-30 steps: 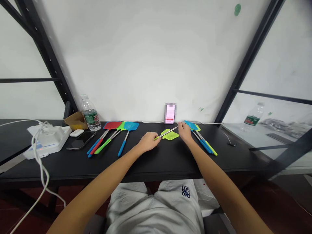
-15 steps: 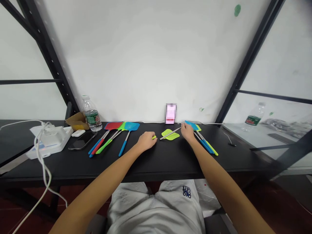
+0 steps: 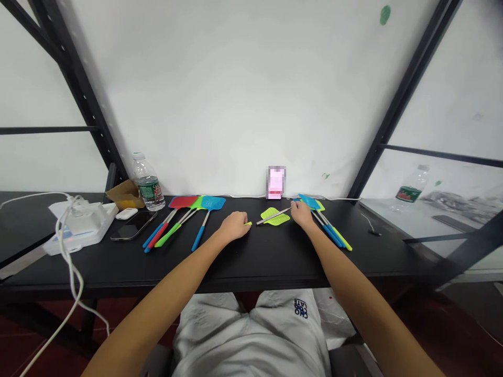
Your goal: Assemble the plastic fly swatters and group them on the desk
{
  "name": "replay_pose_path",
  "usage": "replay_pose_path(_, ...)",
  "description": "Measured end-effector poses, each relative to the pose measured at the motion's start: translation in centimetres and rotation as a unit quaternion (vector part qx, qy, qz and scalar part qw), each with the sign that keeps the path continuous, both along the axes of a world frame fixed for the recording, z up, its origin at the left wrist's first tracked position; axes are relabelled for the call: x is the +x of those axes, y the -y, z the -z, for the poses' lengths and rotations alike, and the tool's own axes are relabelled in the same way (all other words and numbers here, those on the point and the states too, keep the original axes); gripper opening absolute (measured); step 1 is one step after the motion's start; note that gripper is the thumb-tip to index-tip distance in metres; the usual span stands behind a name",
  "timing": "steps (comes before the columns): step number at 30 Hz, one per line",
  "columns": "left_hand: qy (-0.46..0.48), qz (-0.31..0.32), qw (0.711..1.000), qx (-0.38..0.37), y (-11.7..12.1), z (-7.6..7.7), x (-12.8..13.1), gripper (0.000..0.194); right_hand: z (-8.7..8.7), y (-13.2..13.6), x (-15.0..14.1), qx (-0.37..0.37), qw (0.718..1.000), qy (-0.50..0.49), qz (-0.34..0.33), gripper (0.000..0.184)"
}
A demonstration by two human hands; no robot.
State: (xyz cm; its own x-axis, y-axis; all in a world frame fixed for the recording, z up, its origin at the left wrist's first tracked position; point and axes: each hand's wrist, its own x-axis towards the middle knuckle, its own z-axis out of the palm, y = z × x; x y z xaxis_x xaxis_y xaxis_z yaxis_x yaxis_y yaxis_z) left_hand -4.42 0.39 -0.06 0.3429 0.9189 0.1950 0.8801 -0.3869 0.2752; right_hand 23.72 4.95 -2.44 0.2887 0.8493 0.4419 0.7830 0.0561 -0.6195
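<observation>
My left hand (image 3: pixel 234 225) is closed around a yellow-green handle (image 3: pixel 249 223), of which only a short end shows past the fingers. My right hand (image 3: pixel 302 213) pinches the upper end of a thin metal rod (image 3: pixel 272 217) that slants down to the left. A yellow-green mesh fly swatter head (image 3: pixel 280 220) lies behind and below that rod; whether they are joined I cannot tell. The rod's lower tip stops short of the left hand's handle. Just beyond my right hand lie several fly swatters with blue heads (image 3: pixel 310 202) and yellow-green ones, their handles (image 3: pixel 333 236) pointing toward me.
On the left lie several fly swatters with red (image 3: pixel 184 202), green and blue heads (image 3: pixel 212 202). Farther left are a water bottle (image 3: pixel 149 187), a dark phone (image 3: pixel 133 226), a white case (image 3: pixel 127 213), a cardboard box and a white power strip (image 3: pixel 80 230). A lit phone (image 3: pixel 275 182) leans on the wall.
The metal rod and my right hand have shifted very slightly left and down. My left hand keeps its hold on the handle, almost still.
</observation>
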Motion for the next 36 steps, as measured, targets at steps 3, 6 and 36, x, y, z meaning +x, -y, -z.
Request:
replay_pose_path(3,0.012,0.01,1.0,0.002,-0.08,0.07,-0.03,0.008,0.05,-0.07,0.05,-0.003,1.0,-0.002,0.001,0.038)
replay_pose_path(6,0.027,0.02,0.999,0.003,-0.03,0.13,0.06,0.009,0.07,-0.18,0.1,0.001,1.0,-0.008,0.0,0.038)
replay_pose_path(36,0.077,0.099,0.992,0.022,0.48,0.0,0.52,0.016,0.54,-0.48,-0.18,0.02,0.989,-0.133,-0.055,0.044)
